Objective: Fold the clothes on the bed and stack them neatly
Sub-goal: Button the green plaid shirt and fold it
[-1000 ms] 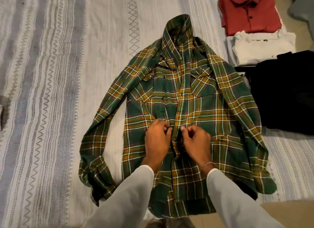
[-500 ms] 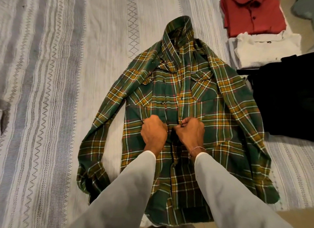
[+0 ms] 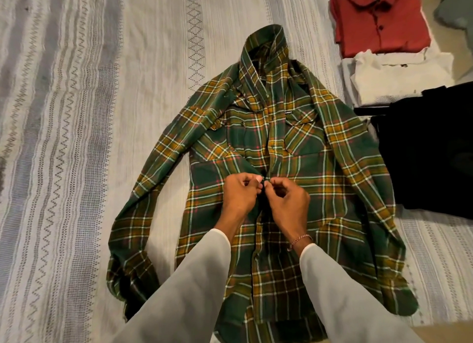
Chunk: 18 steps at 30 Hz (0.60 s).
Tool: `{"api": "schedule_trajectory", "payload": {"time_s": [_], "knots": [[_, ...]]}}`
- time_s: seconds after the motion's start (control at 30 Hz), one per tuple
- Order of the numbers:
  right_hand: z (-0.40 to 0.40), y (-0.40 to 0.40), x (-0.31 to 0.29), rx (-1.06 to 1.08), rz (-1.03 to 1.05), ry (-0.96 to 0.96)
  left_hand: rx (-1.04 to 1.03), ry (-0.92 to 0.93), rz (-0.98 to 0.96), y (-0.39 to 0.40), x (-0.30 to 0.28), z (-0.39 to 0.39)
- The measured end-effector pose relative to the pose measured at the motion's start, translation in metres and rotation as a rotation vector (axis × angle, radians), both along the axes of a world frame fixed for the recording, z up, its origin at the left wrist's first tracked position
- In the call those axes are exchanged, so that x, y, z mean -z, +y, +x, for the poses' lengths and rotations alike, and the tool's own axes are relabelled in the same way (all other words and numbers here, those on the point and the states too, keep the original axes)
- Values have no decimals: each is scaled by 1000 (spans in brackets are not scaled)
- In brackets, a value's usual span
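A green and yellow plaid shirt lies face up on the bed, collar away from me, both sleeves spread down its sides. My left hand pinches the left edge of the button placket at mid-chest. My right hand pinches the facing edge right beside it, fingertips of both hands almost touching. A folded red shirt lies at the far right on top of a folded white garment. A black garment lies just in front of that stack.
The striped white and grey bedspread covers the bed to the left of the shirt. A grey-green cloth shows at the top right corner. The bed's near edge and a beige floor strip appear at the lower right.
Both hands have moved up the placket from the lower belly area toward the chest, still pinching its two edges together. The shirt has stayed in place.
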State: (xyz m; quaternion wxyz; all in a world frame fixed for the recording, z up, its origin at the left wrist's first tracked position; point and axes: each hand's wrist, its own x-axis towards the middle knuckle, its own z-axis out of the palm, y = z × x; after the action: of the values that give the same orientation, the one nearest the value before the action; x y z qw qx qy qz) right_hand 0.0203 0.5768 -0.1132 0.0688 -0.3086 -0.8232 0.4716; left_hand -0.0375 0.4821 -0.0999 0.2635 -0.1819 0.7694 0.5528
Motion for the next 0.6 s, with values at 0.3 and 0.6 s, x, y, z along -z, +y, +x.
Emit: {"api": "schedule_trajectory", "payload": {"time_s": [0.3, 0.6], "knots": [[2, 1, 7, 127, -471, -31, 21, 125, -66, -3, 10, 2], [-2, 2, 9, 167, -607, -45, 115, 202, -82, -8, 15, 6]]}}
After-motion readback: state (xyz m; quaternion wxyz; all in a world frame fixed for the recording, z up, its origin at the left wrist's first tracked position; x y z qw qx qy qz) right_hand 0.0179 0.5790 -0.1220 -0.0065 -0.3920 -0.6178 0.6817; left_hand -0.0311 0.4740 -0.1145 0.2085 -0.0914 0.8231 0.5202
